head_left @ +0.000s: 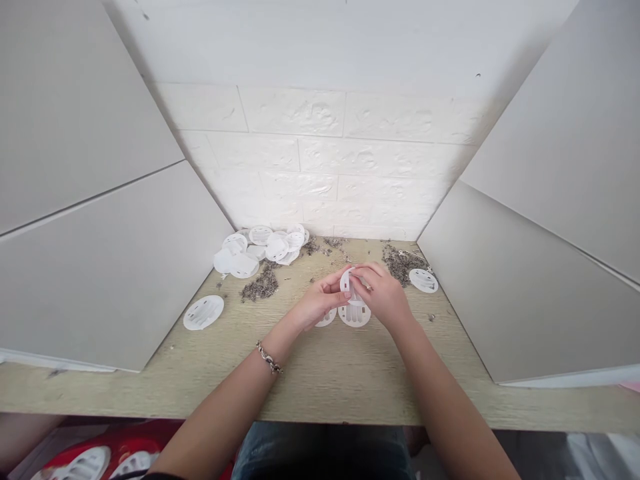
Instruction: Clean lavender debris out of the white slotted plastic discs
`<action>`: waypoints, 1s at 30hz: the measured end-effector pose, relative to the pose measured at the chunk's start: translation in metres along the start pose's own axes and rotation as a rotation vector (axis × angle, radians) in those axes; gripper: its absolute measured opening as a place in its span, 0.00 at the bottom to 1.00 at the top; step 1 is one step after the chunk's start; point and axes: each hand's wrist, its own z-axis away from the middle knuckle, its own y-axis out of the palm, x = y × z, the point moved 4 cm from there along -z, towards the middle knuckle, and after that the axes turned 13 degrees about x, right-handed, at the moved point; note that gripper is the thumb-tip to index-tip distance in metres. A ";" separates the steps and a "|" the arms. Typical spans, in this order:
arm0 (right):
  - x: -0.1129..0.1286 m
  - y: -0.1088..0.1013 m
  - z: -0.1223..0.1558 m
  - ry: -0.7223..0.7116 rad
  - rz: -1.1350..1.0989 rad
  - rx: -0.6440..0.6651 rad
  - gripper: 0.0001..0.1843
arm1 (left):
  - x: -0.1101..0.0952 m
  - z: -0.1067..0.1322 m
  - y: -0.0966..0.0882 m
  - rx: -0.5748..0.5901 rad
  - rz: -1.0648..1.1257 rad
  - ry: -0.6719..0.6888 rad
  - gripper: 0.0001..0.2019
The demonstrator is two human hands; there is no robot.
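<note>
A white round plastic disc with slots (345, 281) is held tilted above the table. My left hand (324, 299) grips its left edge between thumb and fingers. My right hand (379, 292) is closed against the disc's upper right side; its fingertips are pinched, and whatever small thing they hold is too small to name. Just below the hands, a second slotted disc (355, 316) lies flat. Beside it, another disc (327, 319) is partly covered by my left hand.
A heap of white discs (245, 265) lies at the back left, with a pile of small metal pieces (261, 285) beside it. More metal pieces (400, 265) and a disc (424, 281) are at the right. One disc (203, 313) lies left. Grey panels (125, 267) flank the table.
</note>
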 end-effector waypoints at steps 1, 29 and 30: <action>0.000 0.001 0.000 0.000 0.030 0.003 0.10 | 0.000 0.000 0.000 0.001 -0.005 -0.003 0.32; -0.012 0.010 -0.005 0.096 -0.048 0.146 0.05 | 0.007 -0.002 -0.003 0.015 -0.077 -0.070 0.33; -0.013 0.010 -0.005 0.096 -0.059 0.149 0.05 | 0.007 -0.002 -0.003 0.012 -0.081 -0.075 0.33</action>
